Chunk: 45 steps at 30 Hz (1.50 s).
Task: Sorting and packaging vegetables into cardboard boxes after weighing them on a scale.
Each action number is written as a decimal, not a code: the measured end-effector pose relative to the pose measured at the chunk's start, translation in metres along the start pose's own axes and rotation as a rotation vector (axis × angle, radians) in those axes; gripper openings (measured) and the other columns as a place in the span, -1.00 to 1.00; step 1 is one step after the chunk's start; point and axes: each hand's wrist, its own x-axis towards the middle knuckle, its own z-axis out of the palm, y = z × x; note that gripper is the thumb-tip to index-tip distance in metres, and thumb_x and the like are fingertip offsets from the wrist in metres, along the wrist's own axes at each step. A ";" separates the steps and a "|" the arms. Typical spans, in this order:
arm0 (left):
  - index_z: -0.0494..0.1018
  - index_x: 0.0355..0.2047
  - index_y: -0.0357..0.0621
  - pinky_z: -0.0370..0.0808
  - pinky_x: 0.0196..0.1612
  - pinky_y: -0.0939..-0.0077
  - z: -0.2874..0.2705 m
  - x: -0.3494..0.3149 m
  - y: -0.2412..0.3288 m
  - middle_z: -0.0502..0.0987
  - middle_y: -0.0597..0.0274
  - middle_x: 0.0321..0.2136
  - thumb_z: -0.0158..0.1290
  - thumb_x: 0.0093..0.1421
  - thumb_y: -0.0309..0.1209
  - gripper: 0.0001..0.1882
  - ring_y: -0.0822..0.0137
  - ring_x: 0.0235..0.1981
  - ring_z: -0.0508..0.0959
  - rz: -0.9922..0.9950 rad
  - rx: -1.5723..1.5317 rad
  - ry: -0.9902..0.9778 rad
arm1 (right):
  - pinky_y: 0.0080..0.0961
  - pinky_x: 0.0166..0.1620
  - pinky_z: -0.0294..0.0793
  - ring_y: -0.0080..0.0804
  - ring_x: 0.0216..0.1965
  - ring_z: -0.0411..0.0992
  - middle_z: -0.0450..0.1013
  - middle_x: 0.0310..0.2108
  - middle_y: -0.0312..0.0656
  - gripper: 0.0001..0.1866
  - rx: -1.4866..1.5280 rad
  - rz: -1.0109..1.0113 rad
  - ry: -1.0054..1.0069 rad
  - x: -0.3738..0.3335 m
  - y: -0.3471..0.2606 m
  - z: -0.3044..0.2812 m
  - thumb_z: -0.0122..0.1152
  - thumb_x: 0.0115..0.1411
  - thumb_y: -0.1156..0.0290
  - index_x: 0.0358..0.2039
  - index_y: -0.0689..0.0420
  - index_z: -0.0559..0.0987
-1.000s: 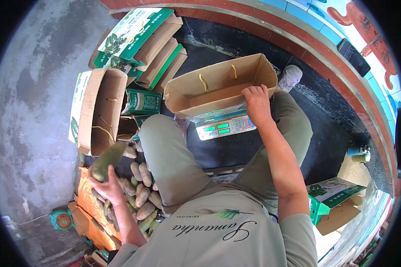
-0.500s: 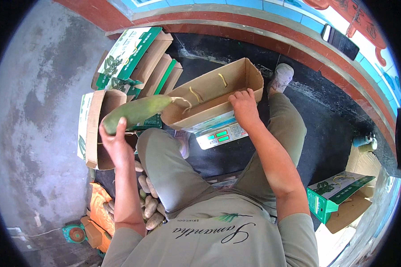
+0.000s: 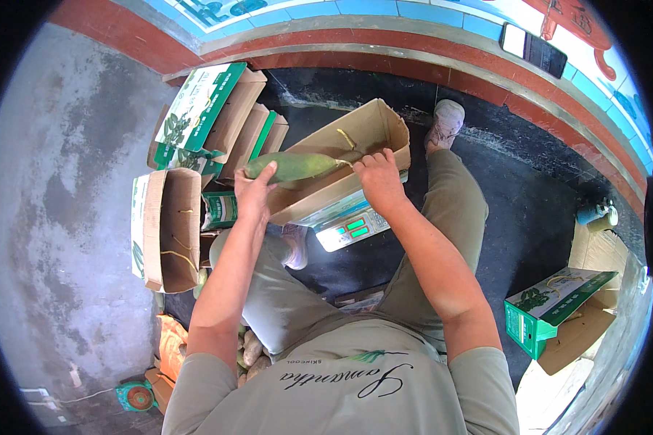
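Note:
A long green radish (image 3: 294, 167) lies across the left part of an open cardboard box (image 3: 308, 206), above its opening. My left hand (image 3: 254, 194) is closed around its thick end. The thin pale root tail at its other end runs to the fingertips of my right hand (image 3: 379, 177), which look pinched on it over the box's near wall. The box rests on a white digital scale (image 3: 354, 230) with green lit displays. A yellow cord handle (image 3: 347, 138) shows inside the box.
At left stands another open carton (image 3: 178, 243), with green-and-white cartons (image 3: 199, 109) stacked beyond it. Brownish tubers (image 3: 252, 348) lie by my left leg, near an orange bag (image 3: 170, 341). A green carton (image 3: 555, 308) sits at the right. Both my legs flank the scale.
My left hand has carried the radish right, from above the left carton to over the box on the scale. My right hand has moved from the box rim to the root tail.

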 end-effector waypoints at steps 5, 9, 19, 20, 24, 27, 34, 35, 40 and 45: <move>0.18 -0.05 -0.23 0.53 -0.21 0.28 0.021 0.006 -0.017 0.41 0.05 -0.15 0.28 -0.01 -0.43 -0.40 0.18 -0.15 0.49 -0.138 0.037 -0.005 | -0.11 0.10 0.16 -0.23 -0.22 0.38 0.43 -0.42 -0.19 -0.86 0.013 0.004 -0.009 0.000 0.000 -0.002 0.03 0.01 0.49 -0.41 0.10 0.55; 0.21 -0.03 -0.27 0.54 -0.16 0.21 0.031 0.011 -0.026 0.40 0.01 -0.08 0.24 0.03 -0.44 -0.44 0.14 -0.10 0.47 -0.175 0.079 -0.072 | -0.11 0.10 0.16 -0.23 -0.23 0.40 0.44 -0.42 -0.18 -0.85 0.010 0.003 -0.028 0.000 0.000 -0.002 0.03 0.01 0.48 -0.41 0.10 0.55; 0.19 -0.01 -0.32 0.56 -0.18 0.22 0.049 0.029 -0.044 0.40 -0.02 -0.09 0.26 -0.01 -0.48 -0.39 0.11 -0.09 0.48 -0.270 0.181 -0.151 | -0.11 0.10 0.16 -0.23 -0.25 0.40 0.44 -0.43 -0.18 -0.87 0.020 0.004 0.004 0.001 0.001 -0.001 0.03 0.01 0.48 -0.43 0.10 0.55; 0.18 0.00 -0.33 0.56 -0.17 0.20 0.051 0.029 -0.046 0.39 -0.03 -0.08 0.26 -0.02 -0.48 -0.38 0.09 -0.09 0.47 -0.288 0.194 -0.160 | -0.11 0.10 0.16 -0.23 -0.25 0.40 0.43 -0.44 -0.18 -0.87 0.021 0.005 0.004 0.001 0.001 -0.002 0.03 0.01 0.48 -0.43 0.10 0.55; 0.20 0.00 -0.35 0.56 -0.16 0.16 0.058 0.036 -0.051 0.40 -0.05 -0.08 0.26 -0.02 -0.48 -0.38 0.07 -0.08 0.46 -0.319 0.227 -0.213 | -0.14 0.10 0.20 -0.24 -0.23 0.39 0.41 -0.43 -0.20 -0.81 0.028 0.017 -0.019 0.002 -0.001 -0.006 0.00 -0.02 0.53 -0.38 0.08 0.54; 0.26 -0.04 -0.36 0.56 -0.16 0.15 0.064 0.040 -0.055 0.41 -0.06 -0.10 0.26 -0.02 -0.47 -0.44 0.07 -0.08 0.46 -0.343 0.295 -0.274 | -0.15 0.09 0.20 -0.24 -0.24 0.40 0.41 -0.43 -0.20 -0.82 0.026 0.016 -0.015 0.002 -0.001 -0.006 0.01 -0.03 0.53 -0.39 0.09 0.54; 0.35 -0.11 -0.40 0.53 -0.16 0.17 0.077 0.050 -0.070 0.46 -0.05 -0.12 0.19 0.08 -0.38 -0.56 0.06 -0.12 0.49 -0.455 0.207 -0.351 | -0.12 0.12 0.15 -0.23 -0.25 0.40 0.42 -0.43 -0.20 -0.89 0.002 0.008 -0.002 0.001 -0.001 -0.003 0.06 -0.01 0.48 -0.45 0.09 0.55; 0.35 -0.09 -0.43 0.52 -0.16 0.17 0.080 0.049 -0.070 0.48 -0.05 -0.13 0.17 0.10 -0.36 -0.54 0.05 -0.14 0.50 -0.502 0.125 -0.401 | -0.12 0.12 0.15 -0.23 -0.24 0.40 0.43 -0.43 -0.20 -0.88 0.007 0.013 -0.017 0.000 0.001 -0.004 0.06 -0.01 0.48 -0.44 0.09 0.55; 0.40 -0.08 -0.39 0.49 -0.14 0.30 0.073 0.062 -0.101 0.52 -0.04 -0.16 0.09 0.14 -0.34 -0.59 0.14 -0.17 0.53 -0.316 0.468 -0.458 | -0.16 0.11 0.16 -0.24 -0.24 0.40 0.43 -0.42 -0.21 -0.88 0.003 -0.013 -0.059 0.006 -0.005 -0.008 0.06 -0.01 0.48 -0.43 0.08 0.55; 0.48 -0.11 -0.28 0.44 -0.12 0.42 0.079 0.038 -0.051 0.56 0.07 -0.24 0.04 0.16 -0.32 -0.65 0.26 -0.20 0.53 -0.159 0.713 -0.586 | -0.23 0.03 0.21 -0.28 -0.24 0.40 0.43 -0.44 -0.23 -0.90 -0.028 -0.006 -0.036 0.002 0.003 -0.006 0.05 0.00 0.46 -0.46 0.05 0.54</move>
